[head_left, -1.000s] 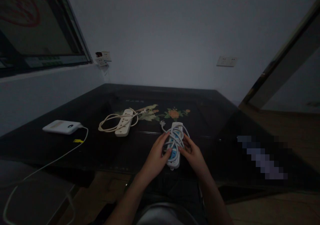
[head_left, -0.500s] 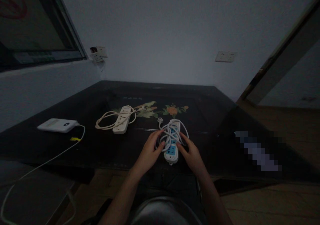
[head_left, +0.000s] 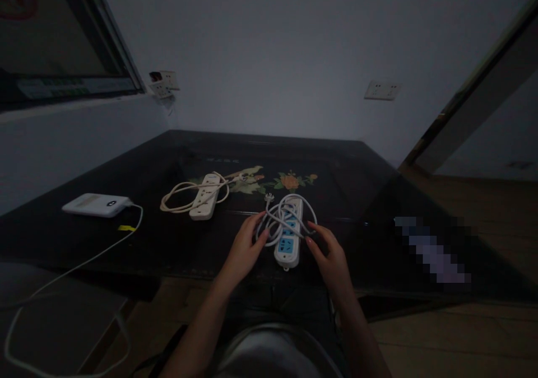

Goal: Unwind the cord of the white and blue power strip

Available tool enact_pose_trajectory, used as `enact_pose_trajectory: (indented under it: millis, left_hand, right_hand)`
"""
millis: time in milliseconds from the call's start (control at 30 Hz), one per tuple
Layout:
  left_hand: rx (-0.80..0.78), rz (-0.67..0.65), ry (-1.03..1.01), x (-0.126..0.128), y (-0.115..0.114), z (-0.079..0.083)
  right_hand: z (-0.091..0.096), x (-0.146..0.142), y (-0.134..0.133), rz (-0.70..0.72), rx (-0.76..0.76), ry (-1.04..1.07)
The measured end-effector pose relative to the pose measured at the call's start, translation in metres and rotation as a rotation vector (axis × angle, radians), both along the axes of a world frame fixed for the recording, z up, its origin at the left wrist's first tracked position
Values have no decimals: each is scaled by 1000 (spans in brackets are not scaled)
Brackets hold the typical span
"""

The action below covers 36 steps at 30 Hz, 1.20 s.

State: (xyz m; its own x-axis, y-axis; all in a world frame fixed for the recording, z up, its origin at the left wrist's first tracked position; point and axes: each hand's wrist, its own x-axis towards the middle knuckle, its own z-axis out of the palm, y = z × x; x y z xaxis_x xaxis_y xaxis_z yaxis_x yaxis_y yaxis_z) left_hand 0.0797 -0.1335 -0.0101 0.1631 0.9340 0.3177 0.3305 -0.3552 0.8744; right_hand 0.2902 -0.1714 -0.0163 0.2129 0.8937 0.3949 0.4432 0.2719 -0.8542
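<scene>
A white power strip (head_left: 288, 259) with blue socket faces lies on the dark table in front of me. Its white cord (head_left: 303, 203) is looped loosely over it, and the plug (head_left: 269, 198) rests by the far left end. On the left side, my left hand (head_left: 246, 242) has thumb and fingers apart, their tips at the edge of the cord loops. Across from it, my right hand (head_left: 332, 250) is open, its fingertips close to the cord on the right side; whether they touch it I cannot tell.
A second, cream power strip (head_left: 204, 203) with its coiled cord lies to the left. Farther left are a white power bank (head_left: 97, 205) with a cable and a yellow tag (head_left: 126, 228). A blurred-out object (head_left: 432, 249) lies at right. Wall sockets (head_left: 382, 89) are behind the table (head_left: 336, 176).
Both hands have moved outward from the blue-socket power strip, uncovering more of it. The cord loops have shifted slightly. My view has tilted a little.
</scene>
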Motion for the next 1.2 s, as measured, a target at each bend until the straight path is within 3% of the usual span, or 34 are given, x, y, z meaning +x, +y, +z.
enact_pose_trajectory:
  millis: [467,733,967,1100,1200]
  left_hand:
    - [43,23,1,-1,-3,-1]
    - [179,49,-28,14,-14,-2]
    - [268,170,-46,7,-29,10]
    - [250,170,-41,1,-41,19]
    - [202,111,-14,0,-49,25]
  right_hand:
    - [13,-4,-6,-44,101,-72]
    - [38,-2,-1,-76,178,-64]
    - [47,-6,-1,-55,199,-109]
    - [48,-7,-1,-34,172,-140]
    - [59,-13,11,29,155,-174]
